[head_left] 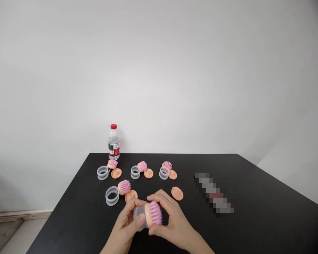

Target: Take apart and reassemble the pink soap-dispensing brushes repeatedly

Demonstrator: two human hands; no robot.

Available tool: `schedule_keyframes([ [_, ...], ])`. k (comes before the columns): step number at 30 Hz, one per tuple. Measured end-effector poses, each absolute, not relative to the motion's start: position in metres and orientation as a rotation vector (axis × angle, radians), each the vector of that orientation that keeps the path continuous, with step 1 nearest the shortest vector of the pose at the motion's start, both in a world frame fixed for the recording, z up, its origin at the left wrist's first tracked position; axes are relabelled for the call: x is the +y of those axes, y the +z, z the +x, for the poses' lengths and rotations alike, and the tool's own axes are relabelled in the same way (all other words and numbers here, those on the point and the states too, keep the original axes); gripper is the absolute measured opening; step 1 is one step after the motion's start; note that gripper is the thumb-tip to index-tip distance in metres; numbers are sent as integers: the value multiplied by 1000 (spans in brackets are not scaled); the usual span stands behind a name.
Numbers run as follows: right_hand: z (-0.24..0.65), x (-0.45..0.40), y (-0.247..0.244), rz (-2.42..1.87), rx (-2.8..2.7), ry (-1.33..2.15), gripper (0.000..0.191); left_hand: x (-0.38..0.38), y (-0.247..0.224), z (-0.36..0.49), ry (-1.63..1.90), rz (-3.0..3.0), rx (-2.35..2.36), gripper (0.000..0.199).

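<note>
1. Currently, the left hand is gripping a translucent ring, thumb and fingers clamping its sides, above the near middle of the black table.
2. The right hand is holding a pink-bristled brush head, fingers above and thumb below, clamping its peach base.
3. Brush head is sitting against the ring's right end, bristles pointing rightward.
4. A loose peach disc is lying just beyond the right hand.
5. Farther left, four more rings, brushes and discs are lying in groups.
6. A red-capped bottle is standing upright near the wall.
</note>
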State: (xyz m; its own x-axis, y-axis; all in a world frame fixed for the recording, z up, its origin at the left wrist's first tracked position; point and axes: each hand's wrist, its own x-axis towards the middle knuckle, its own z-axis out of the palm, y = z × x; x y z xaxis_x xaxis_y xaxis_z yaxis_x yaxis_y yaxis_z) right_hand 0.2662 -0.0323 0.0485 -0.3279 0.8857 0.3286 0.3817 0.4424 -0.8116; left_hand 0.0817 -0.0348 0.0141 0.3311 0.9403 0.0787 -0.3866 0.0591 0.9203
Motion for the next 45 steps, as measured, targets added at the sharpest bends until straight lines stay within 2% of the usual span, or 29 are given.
schedule_keyframes([
  [2,264,-32,46,-1092,-1861,840,38,-34,12,81,1185,1188,651,29],
  [5,263,-31,42,-1106,-1797,947,41,-34,13,81,1233,1247,659,33],
  [10,266,-31,39,-1079,-1703,1094,67,-36,20,82,1295,1270,824,41],
  [12,264,-31,40,-1100,-1685,1095,59,-38,20,84,1318,1344,882,41],
  [16,256,-32,42,-1106,-1567,1298,20,-47,15,92,1555,1688,927,19],
  [19,253,-32,42,-1059,-1485,1416,16,-54,11,94,1741,1846,859,24],
  [20,254,-32,43,-1047,-1501,1382,19,-55,11,93,1753,1831,872,30],
  [22,257,-32,46,-1037,-1566,1270,25,-53,13,88,1700,1731,957,57],
  [23,260,-31,47,-1038,-1603,1216,29,-51,14,84,1626,1665,1007,62],
  [26,266,-30,52,-1066,-1684,1120,37,-40,19,74,1257,1529,1045,43],
  [30,271,-29,53,-1071,-1710,1121,37,-28,13,73,980,1364,834,45],
  [35,271,-29,52,-1123,-1729,1074,24,-30,5,77,1106,1493,885,35],
  [39,268,-32,56,-1253,-1795,952,28,-36,11,79,1161,1725,1038,27],
  [45,259,-38,48,-1371,-1963,733,43,-37,8,87,1374,1820,1055,38],
])
